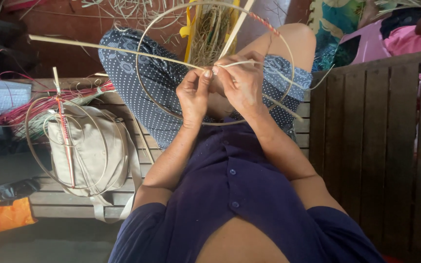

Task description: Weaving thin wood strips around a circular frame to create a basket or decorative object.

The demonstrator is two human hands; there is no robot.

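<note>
Nearest me, my left hand (pixel 194 95) and right hand (pixel 241 84) meet over my lap, thumbs and forefingers pressed together, pinching a thin pale cane strip (pixel 123 49) where it crosses the cane hoop (pixel 140 52). The hoop rests tilted across my dotted trouser knees (pixel 142 73). To my left, a beige cloth bag (pixel 91 151) lies on the slatted wooden bench (pixel 366 146), with spare hoops on top. Beyond my hands stands a yellow bag (pixel 191 24) of cane strands.

Cane hoop (pixel 144 58) top past the upper edge; lower arc behind left hand (pixel 193 95).
</note>
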